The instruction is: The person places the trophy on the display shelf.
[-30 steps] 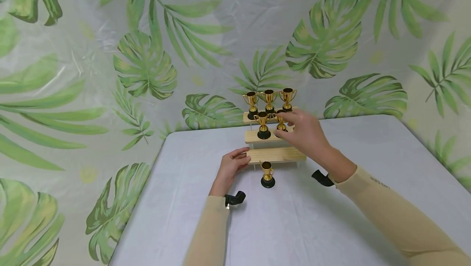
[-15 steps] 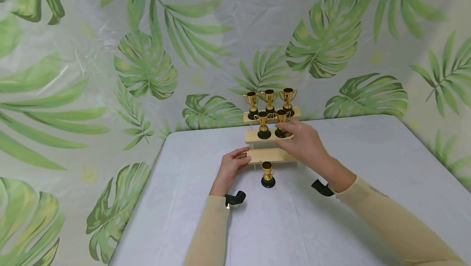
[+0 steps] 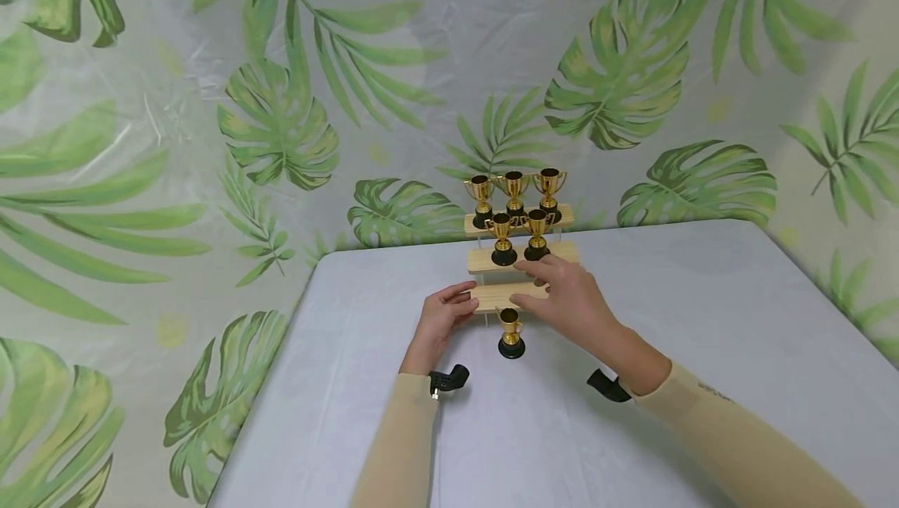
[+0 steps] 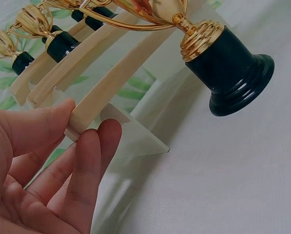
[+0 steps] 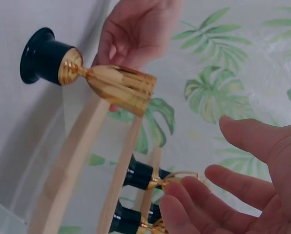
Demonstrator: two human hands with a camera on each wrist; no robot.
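Observation:
My left hand (image 3: 437, 326) pinches the left end of a three-tier wooden display stand (image 3: 492, 299) by its lowest step. The left wrist view shows the thumb above the board's end (image 4: 94, 109) and fingertips below. My right hand (image 3: 572, 301) hovers over the lowest step's right part, thumb and fingers apart, holding nothing. Two small gold trophy cups (image 3: 502, 239) with black bases stand on the middle step. Three more trophies (image 3: 514, 190) stand in a row on the top step. Another trophy (image 3: 510, 346) is upright on the table in front of the stand.
A white cloth covers the table (image 3: 337, 383). Behind it hangs a leaf-patterned backdrop (image 3: 393, 87). Clear supports (image 4: 135, 136) hold up the stand's boards. Black wrist-worn devices (image 3: 449, 378) sit at both wrists.
My right hand has let go of the right trophy on the middle step and moved down and toward me, over the lowest step. The left hand has stayed in place.

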